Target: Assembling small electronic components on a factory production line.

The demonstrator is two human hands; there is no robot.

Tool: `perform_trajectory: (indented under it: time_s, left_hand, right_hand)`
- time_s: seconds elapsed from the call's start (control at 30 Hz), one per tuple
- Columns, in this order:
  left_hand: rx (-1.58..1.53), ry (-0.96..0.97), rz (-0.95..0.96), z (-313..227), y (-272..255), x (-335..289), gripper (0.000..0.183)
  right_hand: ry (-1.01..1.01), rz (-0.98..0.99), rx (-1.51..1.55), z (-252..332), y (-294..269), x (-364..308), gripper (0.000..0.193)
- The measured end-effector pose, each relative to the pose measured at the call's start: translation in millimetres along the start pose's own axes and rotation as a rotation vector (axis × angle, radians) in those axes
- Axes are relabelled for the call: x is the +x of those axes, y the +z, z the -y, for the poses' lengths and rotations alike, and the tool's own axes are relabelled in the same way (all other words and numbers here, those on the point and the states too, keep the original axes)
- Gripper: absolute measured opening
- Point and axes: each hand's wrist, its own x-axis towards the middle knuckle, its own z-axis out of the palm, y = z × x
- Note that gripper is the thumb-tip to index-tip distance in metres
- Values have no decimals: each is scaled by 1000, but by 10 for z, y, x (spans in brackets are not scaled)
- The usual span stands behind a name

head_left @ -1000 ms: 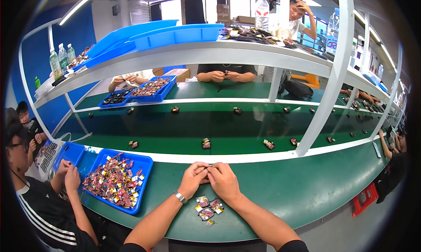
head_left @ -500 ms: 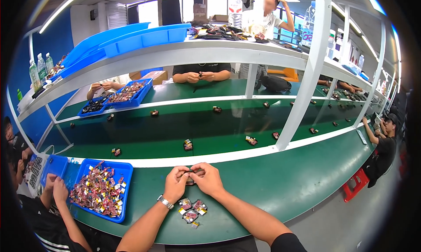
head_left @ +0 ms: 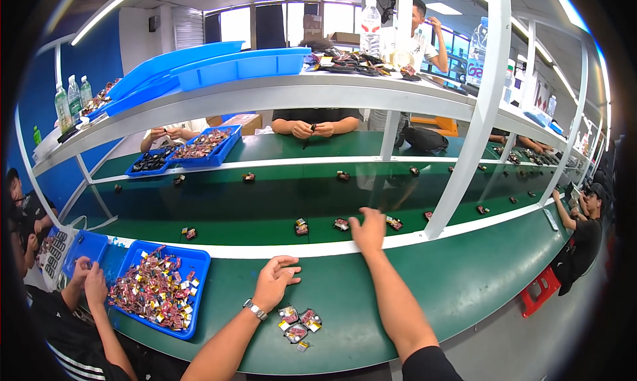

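My right hand (head_left: 368, 231) reaches over the white rail onto the dark green belt (head_left: 252, 212), its fingers apart and holding nothing visible. Just left of its fingertips lies a small black housing with a red circuit board (head_left: 342, 224), and a similar housing with a yellow-and-silver part (head_left: 394, 223) lies close on its right. My left hand (head_left: 277, 281), with a metal watch on the wrist, hovers over the green tabletop (head_left: 458, 281), empty and with fingers loosely apart. Below it sits a cluster of several such housings (head_left: 295, 326), with one loose yellow-and-silver piece (head_left: 302, 346) beside them.
A blue tray (head_left: 204, 268) heaped with small wired boards stands left, next to a co-worker's hands (head_left: 89, 281). The white rail (head_left: 318, 248) and upright post (head_left: 468, 135) border the belt. An overhead shelf (head_left: 265, 95) carries blue trays and bottles. Other people sit opposite.
My hands were together around a small black piece; now they are apart. My right hand has moved forward to the belt, where another housing now lies beside it. The view has shifted slightly.
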Motion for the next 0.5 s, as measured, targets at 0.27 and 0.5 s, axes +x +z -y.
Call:
perform_trajectory:
  time_s: [0.27,0.5]
  left_hand:
    - [30,-8,31,3,24,25,24]
    - [-17,-29,39,-9,-26,38,24]
  right_hand:
    - [259,147,-295,-930,-578,43,54]
    - [194,49,22,-742,-595,-38,50]
